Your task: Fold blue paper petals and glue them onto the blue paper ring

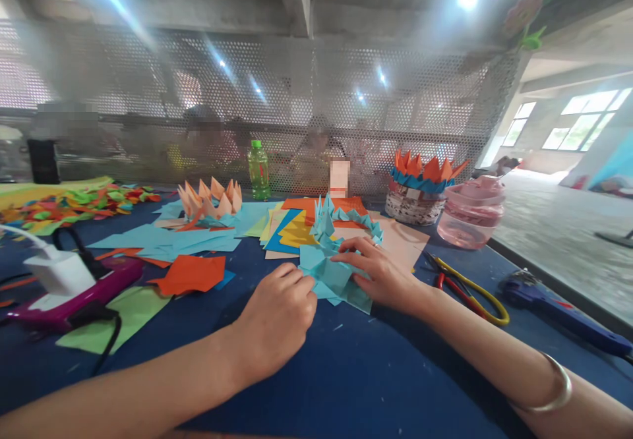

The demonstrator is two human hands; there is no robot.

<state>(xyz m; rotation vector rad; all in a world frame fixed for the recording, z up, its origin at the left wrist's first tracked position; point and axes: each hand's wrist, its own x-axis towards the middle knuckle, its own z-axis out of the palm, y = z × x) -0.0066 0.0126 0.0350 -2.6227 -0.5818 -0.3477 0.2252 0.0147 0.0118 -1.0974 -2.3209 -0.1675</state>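
My left hand point(277, 314) is closed, its fingertips curled out of sight at the left edge of a light blue paper point(319, 266) that runs in under them. From the other side, my right hand point(380, 271) rests on the same paper with its fingers apart and stretched to the left. Just behind stands a ring of light blue folded paper points point(324, 221), curving round to the right. Beneath and behind it are stacked yellow sheets point(299, 229) and orange sheets point(301, 205).
Scissors point(472, 291) and a blue-handled tool point(564, 317) lie right. A pink water container point(472, 218) and a paper-decorated basket point(415, 205) stand behind them. Left are a purple power strip point(116, 281), an orange sheet point(190, 274) and a peach paper ring point(210, 202). A green bottle point(259, 172) stands behind.
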